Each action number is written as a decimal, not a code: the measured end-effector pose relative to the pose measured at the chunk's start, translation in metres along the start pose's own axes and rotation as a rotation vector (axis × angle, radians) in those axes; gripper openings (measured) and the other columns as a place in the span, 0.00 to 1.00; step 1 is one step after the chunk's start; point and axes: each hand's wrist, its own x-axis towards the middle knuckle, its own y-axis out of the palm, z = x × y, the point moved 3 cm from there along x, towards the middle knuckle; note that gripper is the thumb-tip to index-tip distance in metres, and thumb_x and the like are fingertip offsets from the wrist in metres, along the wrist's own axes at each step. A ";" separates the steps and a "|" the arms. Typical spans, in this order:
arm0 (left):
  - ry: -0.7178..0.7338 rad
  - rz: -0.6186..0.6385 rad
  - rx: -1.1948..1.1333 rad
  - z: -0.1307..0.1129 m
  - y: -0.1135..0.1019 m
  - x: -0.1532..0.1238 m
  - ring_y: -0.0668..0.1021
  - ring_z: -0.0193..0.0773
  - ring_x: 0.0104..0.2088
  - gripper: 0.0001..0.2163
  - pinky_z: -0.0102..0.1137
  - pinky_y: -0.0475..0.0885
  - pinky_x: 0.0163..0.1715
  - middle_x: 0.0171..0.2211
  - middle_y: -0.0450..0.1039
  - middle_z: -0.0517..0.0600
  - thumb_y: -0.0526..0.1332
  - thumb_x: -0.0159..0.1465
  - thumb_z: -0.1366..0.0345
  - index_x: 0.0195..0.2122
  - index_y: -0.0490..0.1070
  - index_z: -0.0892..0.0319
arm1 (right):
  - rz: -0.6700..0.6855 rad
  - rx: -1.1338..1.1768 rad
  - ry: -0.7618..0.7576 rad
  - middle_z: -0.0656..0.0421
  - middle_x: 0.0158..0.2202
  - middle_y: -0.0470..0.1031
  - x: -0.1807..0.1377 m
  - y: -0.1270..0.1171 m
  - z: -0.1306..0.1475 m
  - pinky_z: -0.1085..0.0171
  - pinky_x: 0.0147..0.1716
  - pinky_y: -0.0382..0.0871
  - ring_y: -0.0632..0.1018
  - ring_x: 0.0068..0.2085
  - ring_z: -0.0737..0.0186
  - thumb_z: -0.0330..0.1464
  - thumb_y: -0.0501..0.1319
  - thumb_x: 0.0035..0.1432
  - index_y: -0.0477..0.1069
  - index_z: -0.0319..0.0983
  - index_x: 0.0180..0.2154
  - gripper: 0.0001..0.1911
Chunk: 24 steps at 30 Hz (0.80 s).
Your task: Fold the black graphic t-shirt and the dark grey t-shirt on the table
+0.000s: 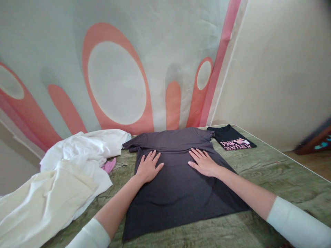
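Note:
A dark grey T-shirt (176, 186) lies spread out on the wood-patterned table, its hem toward me and its sleeves at the far end. My left hand (148, 167) rests flat on the left side of the shirt, fingers spread and pointing away from me. On the right side, my right hand (203, 162) lies flat too, its fingers stretched out. Neither hand grips the cloth. Wrinkles cross the fabric just beyond my fingertips and lower down near the hem. The collar cannot be made out from here.
A heap of white cloth (85, 146) and cream cloth (49, 199) covers the table's left, with a pink piece (109, 165) beside it. A folded black T-shirt (230, 137) with pink lettering lies at the back right. Behind the table (281, 186) stands a patterned wall (160, 51).

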 end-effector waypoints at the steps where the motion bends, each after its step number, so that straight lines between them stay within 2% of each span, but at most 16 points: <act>1: 0.002 0.018 -0.002 0.004 0.000 0.007 0.50 0.45 0.62 0.29 0.46 0.46 0.56 0.63 0.45 0.52 0.37 0.64 0.45 0.62 0.48 0.53 | -0.003 0.001 0.000 0.59 0.64 0.40 0.006 0.000 -0.003 0.51 0.59 0.36 0.44 0.63 0.54 0.56 0.32 0.55 0.42 0.42 0.62 0.40; 5: -0.004 0.069 -0.008 0.016 0.000 0.035 0.50 0.45 0.62 0.29 0.46 0.47 0.56 0.63 0.45 0.53 0.37 0.64 0.45 0.62 0.48 0.54 | -0.012 -0.004 0.005 0.61 0.64 0.41 0.028 -0.002 -0.015 0.52 0.59 0.36 0.45 0.63 0.55 0.56 0.32 0.55 0.42 0.44 0.62 0.39; 8: -0.041 0.093 -0.002 0.013 -0.001 0.041 0.51 0.47 0.61 0.28 0.46 0.47 0.56 0.63 0.45 0.54 0.38 0.64 0.46 0.61 0.49 0.55 | -0.008 -0.007 0.028 0.60 0.64 0.40 0.034 -0.003 -0.018 0.52 0.59 0.36 0.45 0.63 0.55 0.56 0.32 0.56 0.42 0.44 0.62 0.39; 10: -0.043 0.083 0.010 0.002 -0.004 0.033 0.51 0.47 0.61 0.28 0.47 0.47 0.56 0.62 0.45 0.55 0.39 0.64 0.48 0.61 0.50 0.57 | -0.008 0.002 0.055 0.59 0.64 0.40 0.027 -0.002 -0.010 0.51 0.59 0.36 0.44 0.63 0.53 0.56 0.32 0.56 0.43 0.42 0.62 0.39; 12: 0.033 0.040 0.018 -0.016 -0.007 0.016 0.51 0.46 0.61 0.27 0.46 0.45 0.57 0.63 0.45 0.54 0.39 0.65 0.49 0.61 0.50 0.57 | -0.020 0.019 0.037 0.57 0.64 0.40 0.012 -0.001 0.007 0.50 0.59 0.37 0.44 0.63 0.53 0.55 0.32 0.56 0.44 0.40 0.62 0.39; 15: 0.144 0.022 -0.009 -0.040 -0.011 -0.015 0.51 0.44 0.62 0.26 0.44 0.46 0.57 0.63 0.44 0.50 0.38 0.65 0.49 0.62 0.48 0.53 | -0.053 0.047 -0.107 0.58 0.64 0.41 -0.016 0.000 0.042 0.51 0.60 0.36 0.44 0.63 0.54 0.54 0.33 0.58 0.44 0.41 0.62 0.37; 18: 0.133 0.019 -0.018 -0.042 -0.014 -0.039 0.51 0.43 0.61 0.26 0.42 0.48 0.57 0.63 0.44 0.50 0.38 0.65 0.49 0.62 0.47 0.53 | -0.065 0.053 -0.167 0.60 0.64 0.42 -0.041 -0.003 0.052 0.53 0.60 0.37 0.45 0.63 0.57 0.52 0.35 0.59 0.44 0.43 0.62 0.34; 20: 0.120 0.019 -0.010 -0.033 -0.016 -0.052 0.52 0.42 0.61 0.25 0.41 0.49 0.57 0.63 0.44 0.49 0.39 0.66 0.50 0.62 0.47 0.53 | -0.061 0.037 -0.119 0.60 0.64 0.43 -0.055 -0.004 0.036 0.53 0.60 0.39 0.47 0.63 0.57 0.52 0.35 0.59 0.44 0.44 0.62 0.34; 24: 0.104 0.021 0.014 -0.010 -0.018 -0.079 0.52 0.40 0.61 0.25 0.39 0.50 0.58 0.63 0.43 0.48 0.41 0.65 0.51 0.62 0.46 0.53 | -0.084 -0.033 0.080 0.60 0.64 0.44 -0.085 -0.005 -0.033 0.53 0.60 0.41 0.47 0.63 0.57 0.52 0.36 0.59 0.46 0.43 0.62 0.34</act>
